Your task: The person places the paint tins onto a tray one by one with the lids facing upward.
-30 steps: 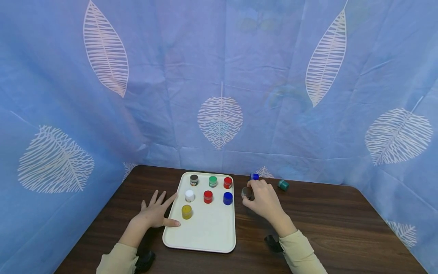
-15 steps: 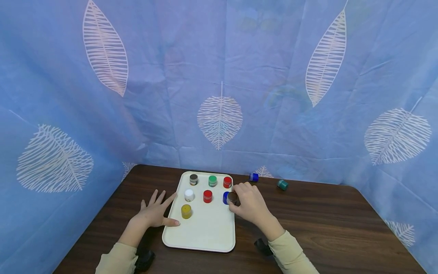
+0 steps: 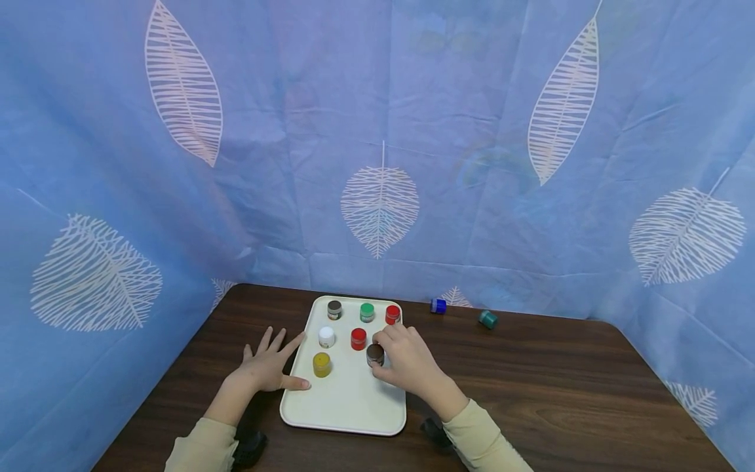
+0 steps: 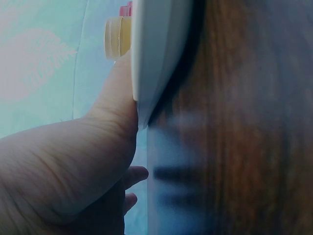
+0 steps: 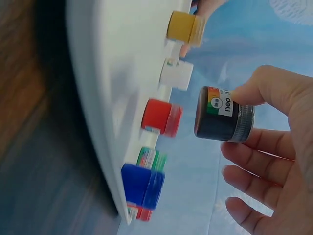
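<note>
My right hand (image 3: 409, 364) pinches a dark brown paint jar (image 5: 217, 115) between thumb and fingers. In the right wrist view the jar hangs above the white tray (image 3: 354, 410), apart from its surface. Left of it stand a red jar (image 3: 358, 339) and a yellow jar (image 3: 321, 364). A blue jar (image 5: 142, 186) on the tray is hidden behind the right hand in the head view. My left hand (image 3: 262, 367) lies spread at the tray's left edge, its thumb over the rim.
Also on the tray are a white jar (image 3: 326, 337), a dark jar (image 3: 334, 310), a green jar (image 3: 367, 313) and a second red jar (image 3: 392, 314). Beyond the tray, a blue jar (image 3: 438, 306) and a teal jar (image 3: 487, 319) lie sideways on the brown table (image 3: 531, 387).
My right hand has carried the dark brown jar leftward from the table beside the tray, past the blue jar, to over the tray. The left hand has stayed put.
</note>
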`<state>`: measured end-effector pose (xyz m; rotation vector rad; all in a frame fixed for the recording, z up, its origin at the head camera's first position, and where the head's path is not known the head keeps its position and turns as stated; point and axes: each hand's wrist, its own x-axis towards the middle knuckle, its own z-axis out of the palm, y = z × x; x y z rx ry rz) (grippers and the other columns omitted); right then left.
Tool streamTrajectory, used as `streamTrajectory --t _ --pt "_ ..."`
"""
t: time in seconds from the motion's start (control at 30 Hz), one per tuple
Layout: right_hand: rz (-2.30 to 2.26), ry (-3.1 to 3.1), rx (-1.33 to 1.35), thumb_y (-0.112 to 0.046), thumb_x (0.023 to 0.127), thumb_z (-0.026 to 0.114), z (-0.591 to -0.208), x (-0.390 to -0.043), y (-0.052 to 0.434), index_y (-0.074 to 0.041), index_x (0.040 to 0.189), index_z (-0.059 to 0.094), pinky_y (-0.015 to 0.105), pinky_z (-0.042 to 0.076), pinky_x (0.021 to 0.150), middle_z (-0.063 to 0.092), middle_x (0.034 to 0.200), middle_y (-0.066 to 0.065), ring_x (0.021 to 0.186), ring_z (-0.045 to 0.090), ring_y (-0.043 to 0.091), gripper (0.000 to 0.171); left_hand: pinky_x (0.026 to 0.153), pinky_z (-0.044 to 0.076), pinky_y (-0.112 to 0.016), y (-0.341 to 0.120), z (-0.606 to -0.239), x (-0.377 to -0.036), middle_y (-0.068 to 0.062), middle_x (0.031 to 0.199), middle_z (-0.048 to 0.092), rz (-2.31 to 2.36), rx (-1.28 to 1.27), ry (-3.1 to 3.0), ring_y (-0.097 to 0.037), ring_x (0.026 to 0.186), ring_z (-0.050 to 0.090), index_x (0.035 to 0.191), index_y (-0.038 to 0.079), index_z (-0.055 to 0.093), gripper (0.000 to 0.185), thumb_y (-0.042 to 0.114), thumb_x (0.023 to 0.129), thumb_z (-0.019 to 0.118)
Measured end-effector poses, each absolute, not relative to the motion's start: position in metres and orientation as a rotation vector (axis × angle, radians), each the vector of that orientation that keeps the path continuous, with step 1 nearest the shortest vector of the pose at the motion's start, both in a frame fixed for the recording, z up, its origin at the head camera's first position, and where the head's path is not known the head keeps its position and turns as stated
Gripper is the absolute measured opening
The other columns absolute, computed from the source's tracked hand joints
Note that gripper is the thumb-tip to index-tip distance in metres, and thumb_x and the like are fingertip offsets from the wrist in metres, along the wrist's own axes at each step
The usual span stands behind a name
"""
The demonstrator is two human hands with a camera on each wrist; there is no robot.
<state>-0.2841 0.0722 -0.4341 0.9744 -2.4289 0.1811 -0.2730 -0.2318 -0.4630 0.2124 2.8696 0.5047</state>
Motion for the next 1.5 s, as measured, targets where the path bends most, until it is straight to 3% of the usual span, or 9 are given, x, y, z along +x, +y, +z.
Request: streamTrajectory --t 0.57,0.9,1.5 --pt "0.069 -2.613 1.123 -0.037 0.08 0.077 -0.432 -0.286 0.045 -0.017 0.098 0.068 0.026 0.042 0.069 0.067 0.092 -0.005 0.084 0.055 0.013 0.028 0.103 0.007 -0.081 -0.23 -0.457 -0.268 -0.028 0.16 0.015 0.505 0.22 2.874 -0.053 0.147 0.001 0.156 0.02 0.023 0.11 0.067 0.07 0.073" --pt "0.043 -2.679 1.16 -0.034 0.079 0.078 -0.436 -0.292 0.036 -0.019 0.094 0.066 0.022 0.034 0.062 0.063 0.084 -0.008 0.077 0.049 0.009 0.025 0.104 0.006 -0.081 -0.23 -0.459 -0.269 -0.028 0.16 0.016 0.509 0.218 2.88 -0.053 0.147 0.001 0.156 0.021 0.023 0.11 0.068 0.07 0.073" --pt "0.143 -2.812 1.1 -0.032 0.078 0.079 -0.438 -0.298 0.032 -0.018 0.091 0.066 0.021 0.034 0.061 0.063 0.081 -0.008 0.074 0.048 0.008 0.023 0.103 0.007 -0.082 -0.23 -0.46 -0.272 -0.028 0.159 0.016 0.494 0.209 2.88 -0.053 0.147 0.002 0.156 0.021 0.023 0.111 0.069 0.069 0.073"
